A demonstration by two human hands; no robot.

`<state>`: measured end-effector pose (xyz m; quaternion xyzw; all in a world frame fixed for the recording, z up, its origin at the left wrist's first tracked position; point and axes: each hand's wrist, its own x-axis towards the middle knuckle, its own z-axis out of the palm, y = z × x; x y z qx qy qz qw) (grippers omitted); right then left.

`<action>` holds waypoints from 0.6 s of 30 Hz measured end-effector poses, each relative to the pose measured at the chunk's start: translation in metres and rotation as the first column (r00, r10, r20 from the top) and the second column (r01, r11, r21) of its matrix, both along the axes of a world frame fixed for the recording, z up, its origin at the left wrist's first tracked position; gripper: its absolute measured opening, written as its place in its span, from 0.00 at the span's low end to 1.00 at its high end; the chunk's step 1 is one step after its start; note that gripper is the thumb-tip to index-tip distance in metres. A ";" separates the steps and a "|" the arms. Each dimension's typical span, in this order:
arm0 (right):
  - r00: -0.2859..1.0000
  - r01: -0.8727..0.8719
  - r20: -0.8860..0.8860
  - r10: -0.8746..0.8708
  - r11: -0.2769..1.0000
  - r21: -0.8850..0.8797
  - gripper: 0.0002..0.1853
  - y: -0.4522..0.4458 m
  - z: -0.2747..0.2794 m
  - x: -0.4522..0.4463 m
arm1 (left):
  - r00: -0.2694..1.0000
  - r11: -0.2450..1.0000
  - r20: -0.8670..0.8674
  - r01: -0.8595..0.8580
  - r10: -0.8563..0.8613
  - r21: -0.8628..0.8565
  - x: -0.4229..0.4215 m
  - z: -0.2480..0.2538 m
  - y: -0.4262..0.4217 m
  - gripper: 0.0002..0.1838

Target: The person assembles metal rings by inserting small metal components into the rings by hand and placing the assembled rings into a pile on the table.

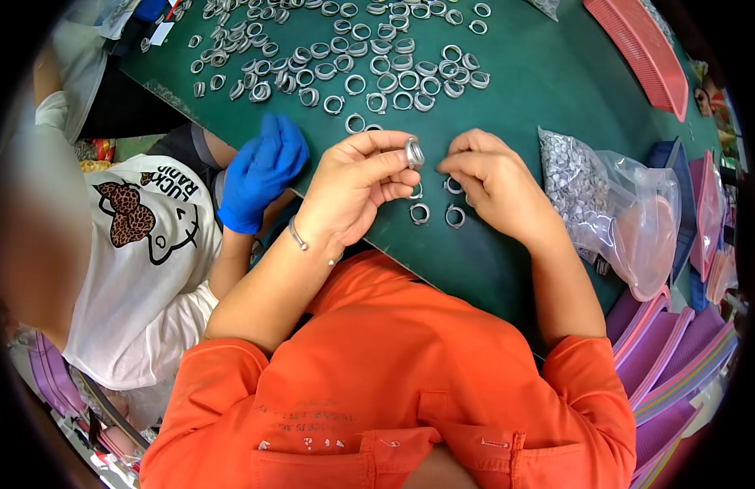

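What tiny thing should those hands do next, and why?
Maybe the right hand should gently pinch the ring near its fingertips, since that ring looks so close, on the green table, while the left hand holds another ring up.

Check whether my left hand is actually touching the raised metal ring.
Touching. The head view shows the left hand pinching the metal ring at its thumb and index fingertips, with no gap between skin and metal.

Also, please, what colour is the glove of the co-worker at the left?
The co-worker's glove is bright blue; the head view shows it clearly.
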<state>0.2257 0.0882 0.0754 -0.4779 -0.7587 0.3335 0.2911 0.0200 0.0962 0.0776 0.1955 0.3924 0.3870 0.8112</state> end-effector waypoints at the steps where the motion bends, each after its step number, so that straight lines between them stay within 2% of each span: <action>1: 0.999 -0.028 0.019 0.028 1.000 -0.015 0.07 0.004 0.001 -0.001 | 1.000 1.000 -0.021 -0.005 0.005 -0.002 0.000 0.002 -0.001 0.09; 2: 0.998 0.011 0.054 -0.016 0.997 0.079 0.05 0.011 -0.001 -0.003 | 0.999 1.000 -0.043 -0.010 0.010 -0.002 0.000 0.004 -0.002 0.09; 3: 0.999 0.011 0.052 -0.015 0.997 0.082 0.05 0.019 -0.004 -0.010 | 0.999 1.000 -0.045 -0.011 0.011 0.001 0.001 0.004 -0.004 0.09; 5: 0.967 0.217 0.078 -0.244 0.941 0.258 0.06 0.035 -0.013 -0.025 | 0.969 0.967 -0.222 -0.045 0.103 0.250 0.006 0.002 -0.008 0.08; 6: 0.955 0.218 0.128 -0.268 0.925 0.311 0.07 0.041 -0.021 -0.029 | 0.961 0.944 -0.245 -0.045 0.131 0.328 0.008 0.001 -0.008 0.08; 9: 0.967 0.141 0.160 -0.199 0.938 0.317 0.09 0.045 -0.031 -0.025 | 0.960 0.951 -0.241 -0.063 0.141 0.303 0.008 0.010 -0.009 0.06; 10: 0.976 0.164 0.085 -0.201 0.931 0.326 0.08 0.044 -0.034 -0.022 | 0.959 0.951 -0.242 -0.069 0.146 0.302 0.006 0.010 -0.009 0.06; 11: 0.977 0.160 0.084 -0.197 0.932 0.325 0.08 0.041 -0.034 -0.019 | 0.979 0.982 -0.174 -0.077 0.108 0.173 0.002 0.010 -0.007 0.05; 12: 0.971 0.236 -0.050 -0.235 0.972 0.017 0.07 0.036 -0.028 -0.016 | 0.992 0.996 -0.100 -0.072 0.076 0.043 -0.001 0.010 -0.005 0.05; 13: 0.937 0.251 -0.163 -0.309 0.920 -0.299 0.06 0.032 -0.024 -0.013 | 0.992 0.997 -0.101 -0.071 0.075 0.042 -0.003 0.010 -0.003 0.05; 14: 0.852 0.106 -0.403 -0.335 0.863 -0.493 0.06 0.029 -0.021 -0.009 | 0.997 0.999 -0.064 -0.049 0.049 -0.010 -0.004 0.009 -0.003 0.05; 15: 0.851 0.110 -0.401 -0.338 0.862 -0.495 0.06 0.025 -0.017 -0.007 | 0.999 0.998 -0.023 -0.025 0.023 -0.063 -0.004 0.008 -0.002 0.05; 17: 0.697 0.019 -0.550 -0.460 0.779 -0.627 0.09 0.015 -0.008 -0.003 | 1.000 0.998 -0.017 0.001 -0.002 -0.062 -0.006 0.003 -0.001 0.05; 18: 0.696 -0.032 -0.571 -0.435 0.776 -0.630 0.10 0.011 -0.010 0.001 | 1.000 0.998 -0.014 0.023 -0.024 -0.059 -0.005 0.001 -0.001 0.06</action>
